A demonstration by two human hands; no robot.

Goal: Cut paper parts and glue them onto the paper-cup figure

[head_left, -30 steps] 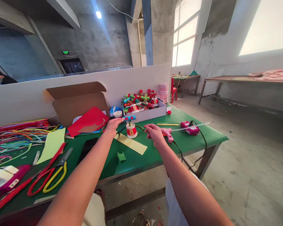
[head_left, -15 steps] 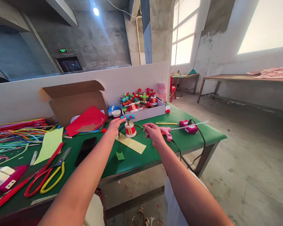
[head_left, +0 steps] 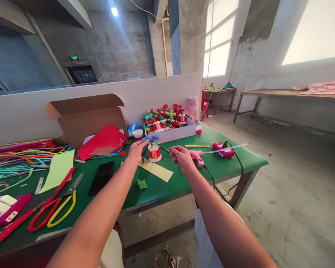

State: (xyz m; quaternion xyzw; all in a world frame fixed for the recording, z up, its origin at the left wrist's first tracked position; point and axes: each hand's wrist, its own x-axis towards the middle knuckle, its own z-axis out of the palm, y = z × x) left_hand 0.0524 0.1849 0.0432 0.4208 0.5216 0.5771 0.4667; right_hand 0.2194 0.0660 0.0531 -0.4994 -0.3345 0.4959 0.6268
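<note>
A small craft figure (head_left: 154, 151) made from a red and white cup with a blue top and coiled green pipe-cleaner arms stands on the green table (head_left: 167, 186). My left hand (head_left: 135, 150) pinches the figure's left pipe-cleaner arm. My right hand (head_left: 181, 157) is closed on the end of its right arm. Under the figure lies a yellow paper strip (head_left: 156, 169). A pink glue gun (head_left: 197, 156) rests just right of my right hand.
A white box (head_left: 174, 133) of finished figures sits behind. Left lie a black phone (head_left: 101, 177), scissors (head_left: 60, 203), coloured pipe cleaners (head_left: 19, 156), red paper (head_left: 103, 141) and an open cardboard box (head_left: 86, 115). A second pink glue gun (head_left: 223, 150) with a cord lies right.
Both hands stay on the figure's arms; the blue top has tilted a little. The view has shifted slightly.
</note>
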